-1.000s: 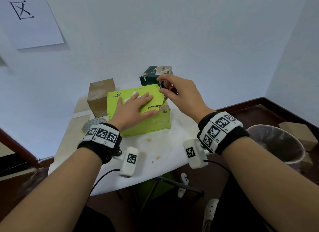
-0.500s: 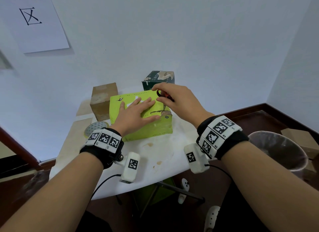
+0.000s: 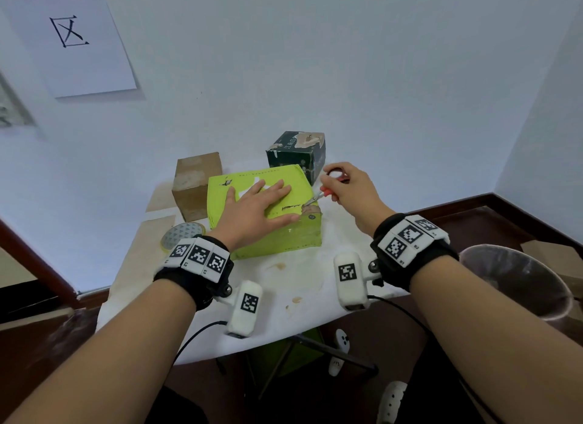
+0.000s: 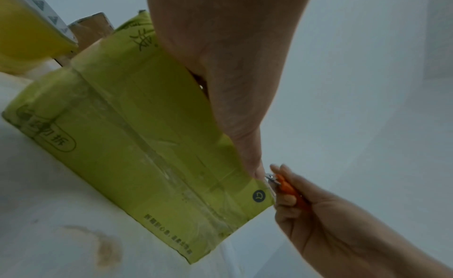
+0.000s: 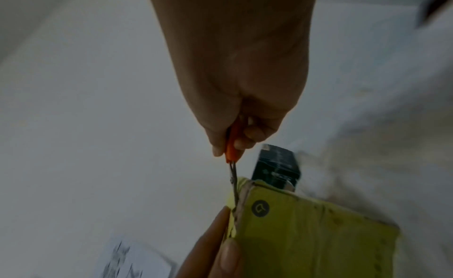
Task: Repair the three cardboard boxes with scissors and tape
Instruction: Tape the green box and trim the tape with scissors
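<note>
Scissors (image 5: pixel 231 166) blades meet green box (image 5: pixel 306 230) corner; head view blurs it.

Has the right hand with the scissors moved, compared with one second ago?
Yes. The right hand was over the far right corner of the green box; now it is beside the box's right edge, scissors pointing at the torn corner.
</note>
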`<state>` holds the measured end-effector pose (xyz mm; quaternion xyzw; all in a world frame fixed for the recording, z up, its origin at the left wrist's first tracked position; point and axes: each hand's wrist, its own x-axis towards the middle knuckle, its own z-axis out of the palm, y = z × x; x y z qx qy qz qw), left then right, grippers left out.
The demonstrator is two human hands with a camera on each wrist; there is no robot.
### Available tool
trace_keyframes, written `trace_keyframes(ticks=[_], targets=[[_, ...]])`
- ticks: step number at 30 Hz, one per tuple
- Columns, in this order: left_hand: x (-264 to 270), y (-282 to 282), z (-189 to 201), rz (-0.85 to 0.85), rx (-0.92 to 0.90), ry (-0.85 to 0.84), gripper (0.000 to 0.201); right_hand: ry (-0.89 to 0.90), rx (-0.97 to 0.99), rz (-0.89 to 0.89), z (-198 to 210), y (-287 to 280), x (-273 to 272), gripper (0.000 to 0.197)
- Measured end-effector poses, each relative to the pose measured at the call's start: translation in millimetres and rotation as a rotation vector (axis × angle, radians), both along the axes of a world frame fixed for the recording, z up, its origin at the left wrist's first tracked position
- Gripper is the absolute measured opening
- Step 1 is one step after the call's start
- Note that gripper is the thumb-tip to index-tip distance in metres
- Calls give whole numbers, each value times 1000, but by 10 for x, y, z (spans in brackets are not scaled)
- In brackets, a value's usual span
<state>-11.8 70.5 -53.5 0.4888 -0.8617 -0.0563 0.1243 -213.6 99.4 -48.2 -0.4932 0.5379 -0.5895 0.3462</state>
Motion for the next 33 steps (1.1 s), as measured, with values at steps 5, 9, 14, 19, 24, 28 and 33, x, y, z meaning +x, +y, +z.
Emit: trace_keyframes(ticks=[5,9,14,19,24,28,33], targets=[[-5,-18,13,2,1,-8,74,-364,113,-2,-123,5,22,14],[-6,-20,16,0,6,-7,79,-91,4,-67,-101,-11,48,16],[-5,-25,20,0,4,-9,82,382,-158,3,73,-43,89,21],[-7,-32,23,3,12,-12,76,198,-62,62,35,-106,111,20],[-15,-51,31,3,22,-12,80,-102,21,63,-85,-116,95,10],[7,-44,19,2,24,-13,77,-350,90,73,-196,-88,125,5],[-10,-37,38,0,29,-2,75,-351,77,94,-167,-100,100,3]])
